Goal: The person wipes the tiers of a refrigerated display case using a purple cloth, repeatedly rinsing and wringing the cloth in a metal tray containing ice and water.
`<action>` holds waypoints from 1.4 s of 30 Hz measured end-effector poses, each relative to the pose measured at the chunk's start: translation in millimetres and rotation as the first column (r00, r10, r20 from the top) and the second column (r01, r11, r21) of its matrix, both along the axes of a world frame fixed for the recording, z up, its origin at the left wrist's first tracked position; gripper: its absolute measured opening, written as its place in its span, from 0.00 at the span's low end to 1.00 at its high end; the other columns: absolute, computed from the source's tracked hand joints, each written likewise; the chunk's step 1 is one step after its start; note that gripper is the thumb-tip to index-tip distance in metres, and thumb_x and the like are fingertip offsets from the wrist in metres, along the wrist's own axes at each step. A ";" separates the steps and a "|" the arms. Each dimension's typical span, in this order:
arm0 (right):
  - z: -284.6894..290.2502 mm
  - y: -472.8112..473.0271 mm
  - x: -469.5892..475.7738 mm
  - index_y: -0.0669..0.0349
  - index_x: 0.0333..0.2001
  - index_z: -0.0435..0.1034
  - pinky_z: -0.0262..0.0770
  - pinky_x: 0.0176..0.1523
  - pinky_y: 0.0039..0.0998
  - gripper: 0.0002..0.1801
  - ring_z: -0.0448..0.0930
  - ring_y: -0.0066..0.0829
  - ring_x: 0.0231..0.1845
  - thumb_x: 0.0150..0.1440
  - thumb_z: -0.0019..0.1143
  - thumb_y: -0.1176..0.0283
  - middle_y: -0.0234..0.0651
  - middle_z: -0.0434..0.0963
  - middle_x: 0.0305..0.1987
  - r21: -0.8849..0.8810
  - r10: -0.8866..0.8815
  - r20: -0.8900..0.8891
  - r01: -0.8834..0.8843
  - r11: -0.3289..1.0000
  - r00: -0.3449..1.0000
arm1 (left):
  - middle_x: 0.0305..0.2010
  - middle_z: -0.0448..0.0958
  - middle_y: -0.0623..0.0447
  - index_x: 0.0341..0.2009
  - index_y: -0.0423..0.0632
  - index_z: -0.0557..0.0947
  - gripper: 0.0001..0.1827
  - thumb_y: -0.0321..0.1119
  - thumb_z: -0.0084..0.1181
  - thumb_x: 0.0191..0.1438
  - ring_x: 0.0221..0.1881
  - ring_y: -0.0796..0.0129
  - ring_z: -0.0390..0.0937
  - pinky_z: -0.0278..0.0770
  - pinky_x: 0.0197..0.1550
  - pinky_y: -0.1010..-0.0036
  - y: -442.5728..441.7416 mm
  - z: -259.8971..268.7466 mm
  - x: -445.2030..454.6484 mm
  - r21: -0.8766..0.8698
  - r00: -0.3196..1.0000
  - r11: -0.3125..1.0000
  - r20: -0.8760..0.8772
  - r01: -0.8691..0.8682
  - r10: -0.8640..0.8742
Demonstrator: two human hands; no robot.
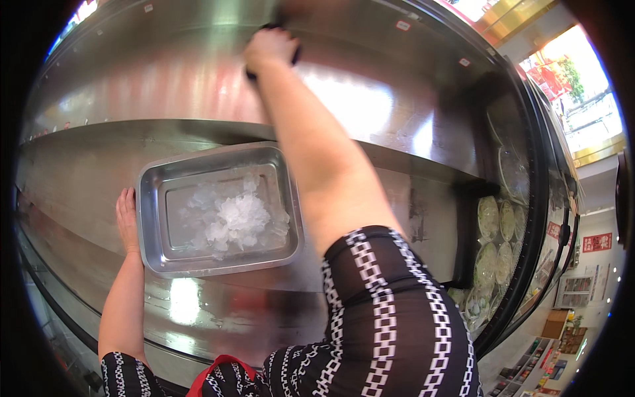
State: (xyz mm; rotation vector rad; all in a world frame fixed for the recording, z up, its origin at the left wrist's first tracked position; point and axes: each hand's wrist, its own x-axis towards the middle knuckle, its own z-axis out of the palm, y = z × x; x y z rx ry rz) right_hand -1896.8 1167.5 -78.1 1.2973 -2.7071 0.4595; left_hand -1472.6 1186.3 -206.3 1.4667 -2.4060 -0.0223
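A rectangular stainless-steel tray [149, 213] rests, slightly turned, on the metal floor of a display cabinet. Clumps of white, icy-looking flakes [243, 218] lie in it, mostly right of its middle. My left hand [127, 218] is flat along the tray's left outer side, fingers straight; its thumb is hidden. Beyond the tray, my right arm reaches over its right end to the raised metal surface at the back. My right hand [272, 48] is closed there around a dark object [249, 74], which shows at both sides of the fist. Blur hides what it is.
Film-wrapped plates of greens [488, 218] stand behind the cabinet's dark right end frame [538, 198]. A metal step [426, 161] crosses behind the tray. Wet patches [186, 302] shine on the front metal. Shelves with goods [528, 367] stand outside at lower right.
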 end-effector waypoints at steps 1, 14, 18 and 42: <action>1.3 3.1 22.8 0.61 0.46 0.70 0.61 0.55 0.40 0.21 0.67 0.38 0.56 0.50 0.45 0.64 0.41 0.69 0.53 -0.038 0.083 -0.037 -0.084 0.996 0.996 | 0.62 0.58 0.52 0.57 0.53 0.63 0.24 0.31 0.43 0.54 0.62 0.57 0.55 0.58 0.60 0.68 -1.6 -1.1 -0.8 -0.020 1.000 1.000 0.013 0.006 -0.006; -29.9 288.1 -90.7 0.64 0.27 0.72 0.71 0.38 0.41 0.09 0.75 0.47 0.33 0.46 0.47 0.70 0.48 0.74 0.27 -0.470 0.065 -0.168 -0.138 0.872 0.984 | 0.51 0.68 0.48 0.50 0.44 0.72 0.23 0.48 0.42 0.58 0.54 0.62 0.64 0.60 0.57 0.70 9.9 20.8 -12.7 0.331 0.674 0.943 -0.707 0.045 0.216; 7.2 434.8 -171.8 0.58 0.48 0.70 0.69 0.51 0.35 0.20 0.74 0.43 0.49 0.51 0.47 0.63 0.47 0.74 0.46 -0.219 -0.471 -0.038 0.453 0.864 0.881 | 0.61 0.60 0.49 0.56 0.52 0.66 0.20 0.42 0.36 0.60 0.63 0.53 0.53 0.54 0.63 0.66 21.0 17.9 -20.7 0.310 0.881 0.944 -0.410 -0.110 0.237; 119.2 209.7 180.5 0.65 0.46 0.65 0.74 0.44 0.30 0.17 0.77 0.30 0.39 0.51 0.50 0.78 0.38 0.75 0.40 -0.679 0.672 0.733 0.184 0.711 0.110 | 0.64 0.53 0.44 0.59 0.46 0.61 0.33 0.55 0.38 0.56 0.66 0.51 0.45 0.45 0.65 0.61 24.7 23.6 -22.1 0.169 0.980 0.983 -0.171 -0.070 0.099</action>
